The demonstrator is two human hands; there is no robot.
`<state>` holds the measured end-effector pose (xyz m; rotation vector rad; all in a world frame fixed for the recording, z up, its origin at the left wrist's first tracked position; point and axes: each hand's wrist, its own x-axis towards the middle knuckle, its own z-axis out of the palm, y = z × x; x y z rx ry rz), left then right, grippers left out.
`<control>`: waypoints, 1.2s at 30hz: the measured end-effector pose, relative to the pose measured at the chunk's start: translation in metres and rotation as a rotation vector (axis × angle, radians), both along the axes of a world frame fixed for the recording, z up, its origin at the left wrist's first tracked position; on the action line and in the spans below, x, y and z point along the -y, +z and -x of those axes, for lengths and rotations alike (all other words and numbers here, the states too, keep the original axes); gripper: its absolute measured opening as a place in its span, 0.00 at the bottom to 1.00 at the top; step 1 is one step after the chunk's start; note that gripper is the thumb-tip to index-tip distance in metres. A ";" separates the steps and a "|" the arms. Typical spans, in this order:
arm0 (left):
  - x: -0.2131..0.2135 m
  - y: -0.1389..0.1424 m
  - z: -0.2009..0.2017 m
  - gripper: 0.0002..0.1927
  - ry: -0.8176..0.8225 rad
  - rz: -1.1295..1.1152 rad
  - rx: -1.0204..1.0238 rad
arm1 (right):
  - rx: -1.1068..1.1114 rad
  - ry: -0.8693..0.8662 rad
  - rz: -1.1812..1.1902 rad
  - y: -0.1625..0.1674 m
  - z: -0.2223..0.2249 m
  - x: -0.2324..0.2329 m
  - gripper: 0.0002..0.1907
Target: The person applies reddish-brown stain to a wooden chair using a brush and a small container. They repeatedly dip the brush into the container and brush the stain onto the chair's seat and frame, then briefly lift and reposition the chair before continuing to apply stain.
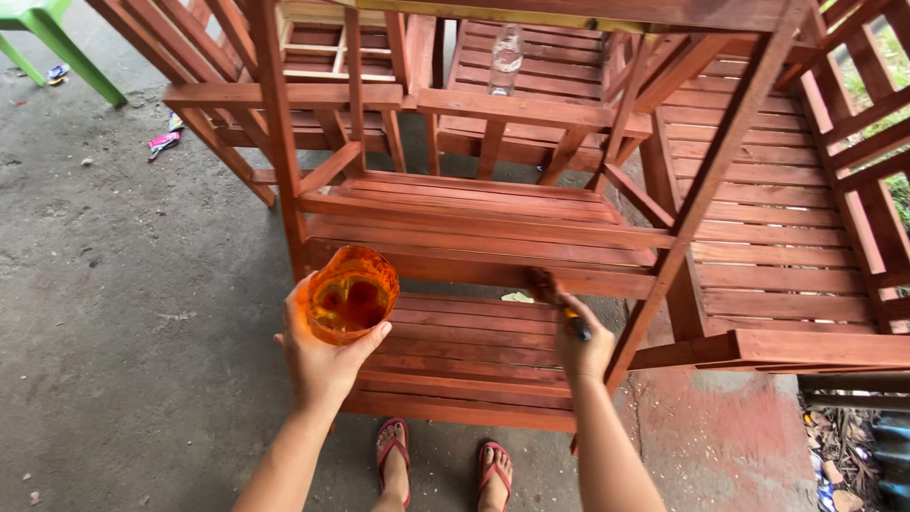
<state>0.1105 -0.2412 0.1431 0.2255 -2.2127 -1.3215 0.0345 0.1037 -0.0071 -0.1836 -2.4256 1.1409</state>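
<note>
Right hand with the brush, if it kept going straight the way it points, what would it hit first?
The right hand points its brush up-left at the reddish wooden slat of the shelf; the bristles look already against it, though depth is unclear.

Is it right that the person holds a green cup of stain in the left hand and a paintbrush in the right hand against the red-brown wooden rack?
Not quite. The head view shows the cup in the left hand is orange and see-through, not green. The rest holds: the right hand holds a paintbrush against a slat of the red-brown wooden rack.
</note>
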 end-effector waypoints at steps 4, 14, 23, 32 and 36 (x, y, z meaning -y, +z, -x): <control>-0.074 -0.001 0.000 0.45 -0.004 -0.021 0.038 | 0.013 -0.320 0.091 -0.009 0.006 -0.119 0.10; -0.222 -0.011 -0.020 0.48 -0.106 -0.083 -0.027 | -0.067 -0.194 0.470 0.071 -0.034 -0.283 0.13; -0.245 0.010 -0.078 0.51 -0.113 0.040 0.150 | 0.041 0.014 0.928 0.183 -0.108 -0.192 0.16; -0.201 0.043 -0.195 0.49 -0.046 0.016 0.073 | 0.163 0.157 1.393 0.216 -0.211 -0.076 0.12; -0.183 0.048 -0.251 0.50 0.017 0.053 0.059 | 0.327 0.165 1.600 0.207 -0.268 -0.036 0.12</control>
